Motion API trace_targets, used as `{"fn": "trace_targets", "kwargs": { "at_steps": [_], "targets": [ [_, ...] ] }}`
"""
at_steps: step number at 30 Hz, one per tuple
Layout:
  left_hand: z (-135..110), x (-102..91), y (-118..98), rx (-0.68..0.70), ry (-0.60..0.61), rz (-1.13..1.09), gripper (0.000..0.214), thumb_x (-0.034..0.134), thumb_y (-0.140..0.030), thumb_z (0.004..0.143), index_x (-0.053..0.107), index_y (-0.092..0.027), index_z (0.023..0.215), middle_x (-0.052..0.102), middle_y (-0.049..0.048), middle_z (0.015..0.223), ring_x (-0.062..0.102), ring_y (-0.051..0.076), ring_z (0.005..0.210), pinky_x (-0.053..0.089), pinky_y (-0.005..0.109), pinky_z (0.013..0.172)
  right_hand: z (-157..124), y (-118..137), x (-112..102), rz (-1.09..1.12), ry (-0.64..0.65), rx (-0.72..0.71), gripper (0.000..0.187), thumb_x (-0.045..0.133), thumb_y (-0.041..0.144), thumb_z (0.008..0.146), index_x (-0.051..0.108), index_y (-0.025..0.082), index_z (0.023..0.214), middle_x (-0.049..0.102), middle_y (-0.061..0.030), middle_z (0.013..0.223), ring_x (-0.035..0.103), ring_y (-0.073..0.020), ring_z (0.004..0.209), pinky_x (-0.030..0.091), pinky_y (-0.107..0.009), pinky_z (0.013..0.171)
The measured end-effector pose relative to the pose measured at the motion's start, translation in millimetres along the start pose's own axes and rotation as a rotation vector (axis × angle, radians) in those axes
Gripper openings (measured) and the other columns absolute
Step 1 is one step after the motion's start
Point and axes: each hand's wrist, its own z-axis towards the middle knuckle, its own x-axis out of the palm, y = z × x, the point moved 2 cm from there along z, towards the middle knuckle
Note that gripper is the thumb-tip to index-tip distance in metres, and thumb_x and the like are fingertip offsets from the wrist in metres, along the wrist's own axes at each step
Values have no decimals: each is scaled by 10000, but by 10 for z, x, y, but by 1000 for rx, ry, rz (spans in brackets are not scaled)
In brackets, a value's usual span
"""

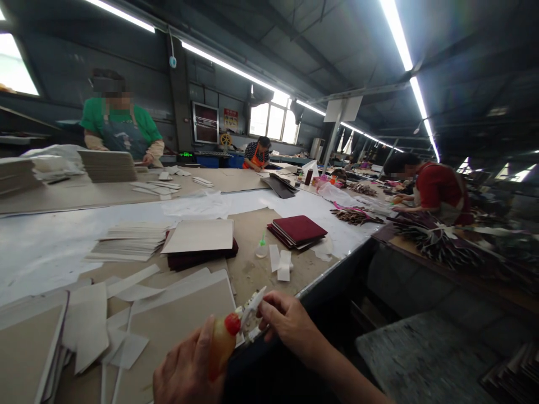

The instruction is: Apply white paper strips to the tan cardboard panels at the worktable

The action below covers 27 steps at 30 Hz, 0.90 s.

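In my left hand (185,362) is a yellowish squeeze bottle (223,339) with a red cap, tilted so that its crusted nozzle points up and right. My right hand (290,322) pinches a small white strip (254,306) between thumb and fingers, against or close beside the nozzle. Both hands are at the table's front edge. Beyond them lie loose white strips (284,266) and a small clear bottle with a green tip (261,247). A stack of dark red panels (297,231) sits further right.
A pale board (197,235) tops a dark red stack. Left of it are pale sheets (126,241) and large boards (177,320). Co-workers stand across the table, one in a green shirt (147,126), and at right, one in a red shirt (440,188). Strip bundles (438,244) lie at right.
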Motion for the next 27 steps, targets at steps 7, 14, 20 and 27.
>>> {"fn": "trace_targets", "kwargs": {
  "at_steps": [7, 14, 20, 27],
  "targets": [
    [26, -63, -32, 84, -64, 3, 406, 512, -188, 740, 487, -124, 1140, 622, 117, 911, 542, 261, 776, 366, 361, 638, -23, 60, 57, -6, -59, 27, 229, 512, 347, 742, 573, 126, 740, 529, 18, 575, 510, -98, 497, 450, -218, 476],
    [-33, -25, 13, 106, -46, -35, 488, 540, -226, 743, 438, -150, 1215, 636, 104, 933, 557, 252, 796, 372, 364, 683, 47, 73, -16, -178, -38, 91, 97, 430, 199, 656, 517, 162, 632, 482, 35, 519, 459, -93, 448, 365, -202, 438],
    [-51, -13, -1, 34, -69, -34, 479, 520, -246, 762, 421, -176, 1226, 651, 90, 947, 567, 245, 813, 384, 362, 700, 123, 34, -12, -393, -215, -68, 146, 409, 214, 638, 404, 182, 495, 370, 47, 501, 362, -89, 510, 266, -212, 479],
    [-101, 115, -87, -130, -9, -172, 490, 536, -275, 715, 439, -193, 1188, 640, 67, 950, 571, 237, 823, 428, 342, 686, 167, -129, 124, 8, -281, -58, 127, 381, 261, 633, 379, 201, 521, 337, 59, 466, 299, -84, 452, 239, -217, 442]
  ]
}}
